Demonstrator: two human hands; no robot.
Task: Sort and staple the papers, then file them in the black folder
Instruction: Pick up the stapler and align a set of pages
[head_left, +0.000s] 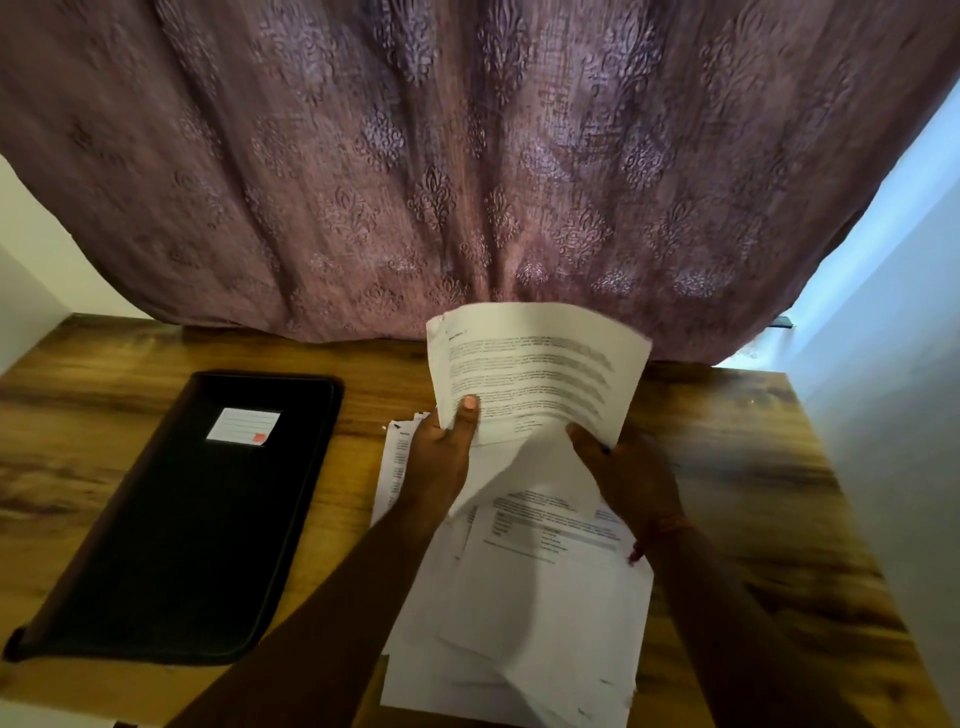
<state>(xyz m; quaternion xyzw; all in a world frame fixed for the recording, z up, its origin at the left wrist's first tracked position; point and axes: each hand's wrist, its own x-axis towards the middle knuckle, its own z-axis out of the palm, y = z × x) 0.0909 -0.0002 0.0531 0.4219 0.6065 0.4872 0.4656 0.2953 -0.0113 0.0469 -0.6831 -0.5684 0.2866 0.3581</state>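
Papers (519, 597) lay in a loose, uneven pile on the wooden table (753, 467), near its front edge, right of the black folder (176, 519). The left hand (441, 457) pinched a printed sheet (535, 369) at its lower left, thumb on top; the right hand (628, 478) gripped the same sheet's lower right corner, lifting it over the pile. The folder lay shut and flat, well apart from the hands, a white label (243, 426) on its cover. No stapler showed. Judged early: sorting under way, stapling and filing not yet done. A patterned curtain (467, 156) hung behind.
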